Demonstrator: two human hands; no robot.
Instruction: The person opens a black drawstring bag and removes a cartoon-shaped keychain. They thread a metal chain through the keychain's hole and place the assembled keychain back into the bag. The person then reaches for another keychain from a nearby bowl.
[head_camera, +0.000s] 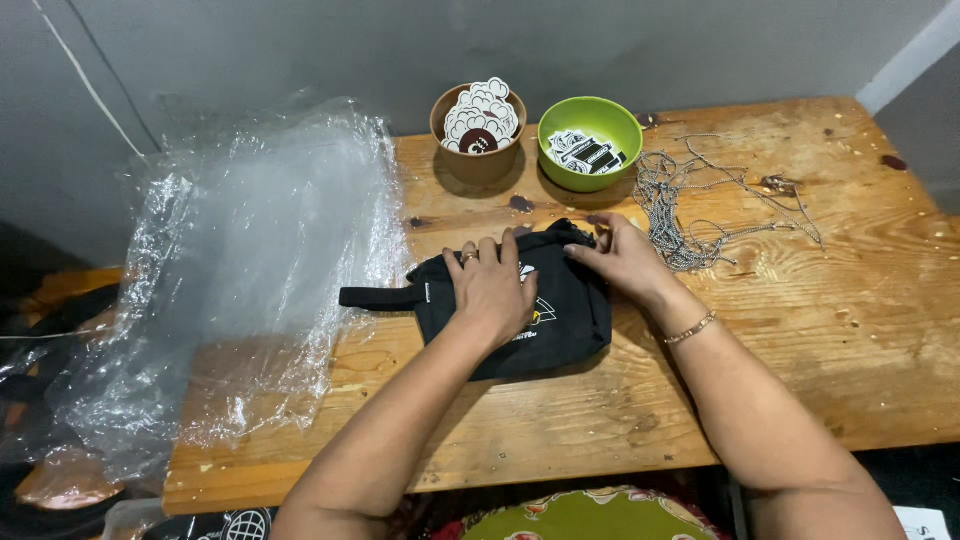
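A small black fabric pouch (570, 310) with a white and yellow print and a side strap (375, 296) lies on the wooden table (820, 330). My left hand (490, 288), with a ring on one finger, presses flat on the pouch's left half. At the pouch's top right corner, my right hand (625, 255) pinches the fabric edge. A thin bracelet (690, 328) sits on my right wrist.
A brown bowl (478, 160) of white stickers and a green bowl (590, 150) of black-and-white stickers stand at the back. Several ball chains (680, 210) lie tangled to the right of them. A heap of clear plastic bags (250, 260) covers the table's left end.
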